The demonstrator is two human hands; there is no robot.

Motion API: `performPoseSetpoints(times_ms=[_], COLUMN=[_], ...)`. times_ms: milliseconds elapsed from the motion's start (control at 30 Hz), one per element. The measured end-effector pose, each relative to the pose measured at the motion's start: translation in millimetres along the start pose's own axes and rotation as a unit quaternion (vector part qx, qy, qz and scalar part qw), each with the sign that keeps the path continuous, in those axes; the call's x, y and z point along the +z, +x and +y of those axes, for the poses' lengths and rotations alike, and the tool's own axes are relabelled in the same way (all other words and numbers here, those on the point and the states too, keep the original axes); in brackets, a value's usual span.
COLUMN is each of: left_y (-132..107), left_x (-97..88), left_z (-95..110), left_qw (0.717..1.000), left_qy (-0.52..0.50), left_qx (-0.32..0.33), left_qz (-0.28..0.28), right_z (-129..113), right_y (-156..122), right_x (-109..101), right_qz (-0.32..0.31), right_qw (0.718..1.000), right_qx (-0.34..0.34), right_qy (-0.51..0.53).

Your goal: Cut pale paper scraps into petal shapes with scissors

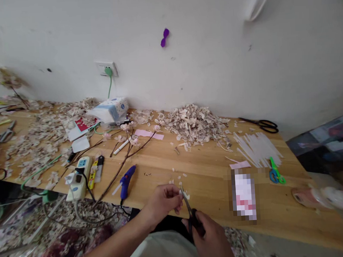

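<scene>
At the table's front edge, my left hand (164,200) is closed in a pinch on a small pale petal-like piece (180,192). My right hand (211,234) grips dark-handled scissors (198,222), their blades pointing up at the pinched fingertips. Small pale scraps (180,177) lie on the wood just beyond. Left of my hands rests a blue glue gun (128,181) with a glue stick in its back end. A branch (120,171) bearing pink blossoms (134,140) lies beside it, near a strip of pink paper (149,135).
Dried petals form a heap (196,123) against the wall. A power strip (79,178) and cutter knives (95,172) sit left. Rightward are white glue sticks (256,148), green-blue scissors (275,172), black scissors (266,126), a blurred packet (244,197) and a bottle (323,197).
</scene>
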State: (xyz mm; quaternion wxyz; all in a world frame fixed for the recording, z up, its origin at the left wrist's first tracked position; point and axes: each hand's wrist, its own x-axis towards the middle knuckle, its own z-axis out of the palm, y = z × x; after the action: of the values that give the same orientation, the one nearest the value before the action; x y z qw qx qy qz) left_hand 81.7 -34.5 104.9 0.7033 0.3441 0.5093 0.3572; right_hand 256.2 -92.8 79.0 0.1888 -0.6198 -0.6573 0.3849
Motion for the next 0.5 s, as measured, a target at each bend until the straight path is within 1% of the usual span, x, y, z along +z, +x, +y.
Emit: performPoseSetpoints(times_ms=[200,333,500], left_y=[-0.4,-2.0,-3.4], left_x=[-7.3,-13.6,-20.0], left_z=[1.4,6.1,15.4], left_qw=[0.998,0.995,0.992], left_qy=[0.057,0.093,0.100], left_qx=[0.003,0.002,-0.005], left_qz=[-0.018,-0.041,-0.071], right_z=[3.5,4.4,2.8], right_y=[-1.4,-2.9,-4.4], right_x=[-0.6,-0.6,-3.1], right_qz=[-0.012,-0.024,-0.045], right_qw=[1.000,1.000,0.998], right_qx=[0.002,0.008,0.015], right_qy=[-0.013,-0.018,-0.028])
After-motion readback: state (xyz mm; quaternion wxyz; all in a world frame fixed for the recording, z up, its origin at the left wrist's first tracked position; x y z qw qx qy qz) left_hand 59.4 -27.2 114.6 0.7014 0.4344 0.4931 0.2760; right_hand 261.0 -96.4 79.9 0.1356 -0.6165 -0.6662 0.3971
